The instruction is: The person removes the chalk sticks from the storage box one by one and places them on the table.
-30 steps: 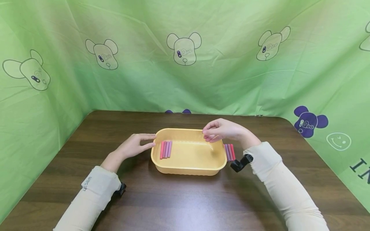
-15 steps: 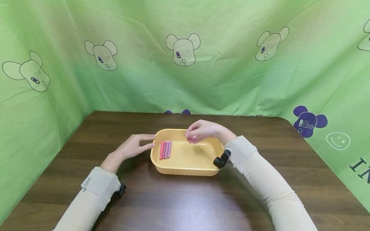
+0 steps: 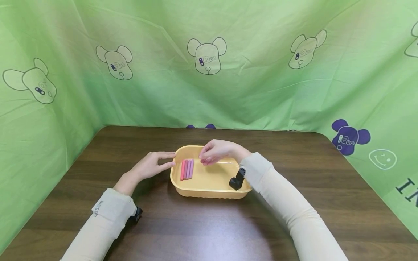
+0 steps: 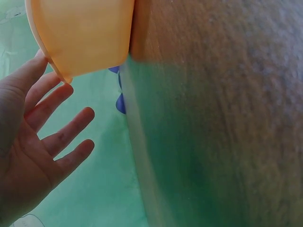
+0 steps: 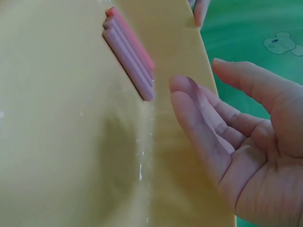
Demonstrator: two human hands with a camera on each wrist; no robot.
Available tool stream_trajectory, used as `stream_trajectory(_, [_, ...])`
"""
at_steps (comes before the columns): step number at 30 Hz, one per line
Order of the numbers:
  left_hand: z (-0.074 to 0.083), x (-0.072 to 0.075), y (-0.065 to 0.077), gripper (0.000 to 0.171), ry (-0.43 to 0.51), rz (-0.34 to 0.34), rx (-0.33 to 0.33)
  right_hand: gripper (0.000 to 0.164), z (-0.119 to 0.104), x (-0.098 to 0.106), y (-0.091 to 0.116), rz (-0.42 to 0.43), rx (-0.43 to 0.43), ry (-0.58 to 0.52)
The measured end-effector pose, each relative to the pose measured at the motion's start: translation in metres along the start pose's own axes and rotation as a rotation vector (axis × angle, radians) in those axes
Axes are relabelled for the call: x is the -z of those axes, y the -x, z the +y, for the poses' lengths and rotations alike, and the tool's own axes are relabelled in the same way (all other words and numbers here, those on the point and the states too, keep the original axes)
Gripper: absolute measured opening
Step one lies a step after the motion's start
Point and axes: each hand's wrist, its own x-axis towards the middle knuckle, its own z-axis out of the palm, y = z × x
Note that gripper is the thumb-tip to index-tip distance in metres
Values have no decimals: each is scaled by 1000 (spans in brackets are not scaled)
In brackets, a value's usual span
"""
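A yellow plastic basin (image 3: 222,177) stands on the table. Several short round sticks (image 3: 187,169), red to purple, lie side by side in its left end; the right wrist view shows the sticks (image 5: 130,56) close up. My left hand (image 3: 149,166) touches the basin's left rim with fairly straight fingers; in the left wrist view the left hand (image 4: 40,137) has its thumb at the rim and its other fingers spread. Over the far middle of the basin hovers my right hand (image 3: 215,151). Nothing is held in the right hand (image 5: 246,142), whose thumb is apart from the loosely bent fingers.
The dark wooden table (image 3: 183,232) extends around the basin. A green printed cloth (image 3: 209,98) hangs behind it and along both sides. Black wrist cameras sit on both cuffs, the right camera (image 3: 237,180) overlapping the basin's right end.
My right hand has moved left from the basin's right end and slightly lower. The sticks seen earlier right of the basin are now hidden by my right arm. The left hand stays put.
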Motion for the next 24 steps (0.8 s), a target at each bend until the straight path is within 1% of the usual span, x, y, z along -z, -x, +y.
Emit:
stream_trajectory(6, [0,0,1,44,-5,3,-1,28,2,-8,-11,-20,-19,-9])
stream_trajectory(12, [2,1,1,44,1,3,-6,25,7,-16,-19,-40,-68,-1])
stream_trajectory(20, [3,2,1,44,-2,-2,4,23,8,-21,-26,-41,-106,20])
stream_trajectory(24, [3,1,2,44,-6,2,3,18,9,-23,-30,-40,-123,17])
